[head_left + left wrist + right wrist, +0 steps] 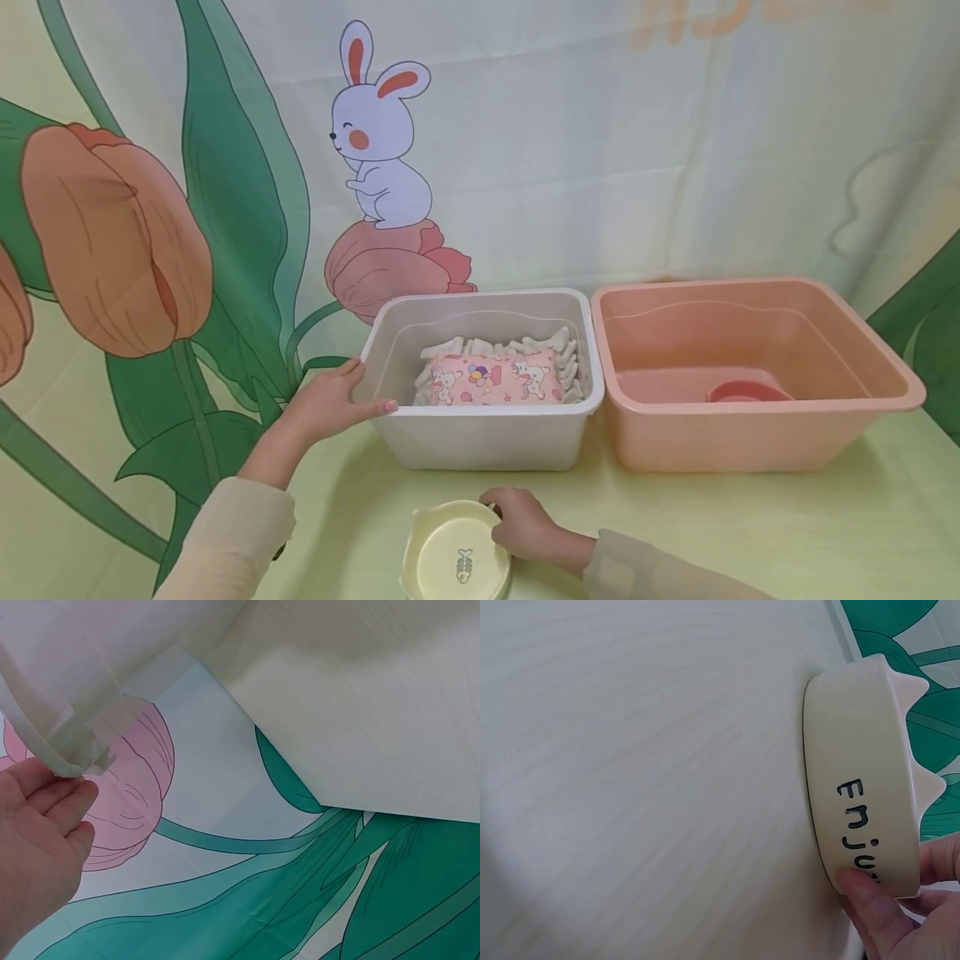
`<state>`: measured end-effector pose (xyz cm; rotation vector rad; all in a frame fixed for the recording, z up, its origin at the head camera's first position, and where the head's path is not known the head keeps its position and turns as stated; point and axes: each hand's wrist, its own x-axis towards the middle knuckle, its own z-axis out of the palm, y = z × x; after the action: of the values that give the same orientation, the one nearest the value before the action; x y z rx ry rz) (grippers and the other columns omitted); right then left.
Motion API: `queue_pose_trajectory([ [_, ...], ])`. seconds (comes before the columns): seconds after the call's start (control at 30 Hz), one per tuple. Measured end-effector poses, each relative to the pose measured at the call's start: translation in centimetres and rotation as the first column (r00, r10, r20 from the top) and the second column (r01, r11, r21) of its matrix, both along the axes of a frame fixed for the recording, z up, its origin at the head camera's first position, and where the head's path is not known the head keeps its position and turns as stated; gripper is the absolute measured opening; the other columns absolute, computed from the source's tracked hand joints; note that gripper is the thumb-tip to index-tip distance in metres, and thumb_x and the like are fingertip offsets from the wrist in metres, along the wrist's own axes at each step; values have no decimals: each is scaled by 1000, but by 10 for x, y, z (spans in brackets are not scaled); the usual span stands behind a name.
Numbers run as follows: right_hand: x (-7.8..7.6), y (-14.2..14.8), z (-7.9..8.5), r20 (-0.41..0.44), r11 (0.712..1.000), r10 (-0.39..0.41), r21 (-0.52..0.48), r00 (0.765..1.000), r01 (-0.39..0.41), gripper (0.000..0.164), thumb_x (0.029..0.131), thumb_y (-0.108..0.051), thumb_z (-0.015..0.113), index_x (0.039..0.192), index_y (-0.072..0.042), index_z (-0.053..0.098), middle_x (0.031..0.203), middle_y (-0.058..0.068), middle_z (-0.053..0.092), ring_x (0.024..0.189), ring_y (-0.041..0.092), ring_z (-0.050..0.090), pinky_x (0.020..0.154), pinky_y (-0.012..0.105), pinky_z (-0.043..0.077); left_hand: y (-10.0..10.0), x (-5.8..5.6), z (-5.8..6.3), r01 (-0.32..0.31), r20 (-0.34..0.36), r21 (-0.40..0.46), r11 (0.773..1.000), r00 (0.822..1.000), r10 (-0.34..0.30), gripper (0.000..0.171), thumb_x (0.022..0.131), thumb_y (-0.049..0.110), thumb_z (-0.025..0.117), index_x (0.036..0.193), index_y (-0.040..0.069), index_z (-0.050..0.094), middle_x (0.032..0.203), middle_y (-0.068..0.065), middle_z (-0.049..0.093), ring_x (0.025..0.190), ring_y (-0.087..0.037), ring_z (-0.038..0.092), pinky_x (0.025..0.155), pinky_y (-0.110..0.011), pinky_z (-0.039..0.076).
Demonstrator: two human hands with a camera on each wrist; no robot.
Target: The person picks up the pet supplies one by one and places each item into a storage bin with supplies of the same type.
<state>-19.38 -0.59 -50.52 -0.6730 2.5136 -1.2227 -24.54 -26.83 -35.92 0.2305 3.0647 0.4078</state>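
Note:
My left hand (pixel 333 404) holds the left front corner of a white plastic bin (pixel 480 437), its thumb along the front rim. In the left wrist view, the fingers (pixel 64 806) bend at the bin's rim. My right hand (pixel 525 525) grips the right side of a pale yellow pet bowl (pixel 438 550), which has pointed ears on its rim and a fishbone print inside. Dark lettering runs along the bowl's outer wall (pixel 862 750) in the right wrist view, where the thumb presses. Inside the bin, a pink rabbit-print pack (pixel 495 379) lies among whitish bone-shaped pieces (pixel 442 348).
A pink plastic bin (pixel 750 437) stands right beside the white one, with a round red object (pixel 746 390) partly visible inside. Both stand on a pale green table (pixel 675 533). Behind hangs a cloth (pixel 570 183) printed with tulips and a rabbit.

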Motion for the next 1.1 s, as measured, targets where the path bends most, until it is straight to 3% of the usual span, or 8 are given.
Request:
queue_pose_trajectory([
  [0.27,-1,1,-3,-18,1000,-12,-23,1000,11,40,56,17,46,84,-5,66,65,-1,55,60,5,44,48,15,40,0,1,1,-7,11,1,1000,1000,7,98,71,69,50,138,2,27,140,-22,29,121,-40,38,90,-55,39],
  [0.47,0,0,1,8,999,-17,-47,1000,17,44,57,17,47,92,-2,66,70,3,59,62,5,48,45,14,43,0,2,1,-5,3,7,1000,1000,5,97,71,69,51,138,3,27,140,-23,30,121,-40,39,90,-55,38],
  [0.8,-1,0,15,-7,999,6,-51,1000,-6,39,58,17,47,86,-4,67,69,4,61,60,4,48,44,14,43,-1,0,-1,4,-8,10,1000,1000,-4,96,71,68,51,138,4,27,140,-23,30,121,-40,40,91,-55,38],
  [1.1,0,4,19,7,1000,13,-23,1000,-13,46,58,16,49,96,-4,66,73,5,62,64,7,51,46,16,45,-1,-1,-1,1,-1,5,1000,1000,-1,98,70,71,49,139,4,26,140,-22,29,121,-40,39,90,-55,38],
])
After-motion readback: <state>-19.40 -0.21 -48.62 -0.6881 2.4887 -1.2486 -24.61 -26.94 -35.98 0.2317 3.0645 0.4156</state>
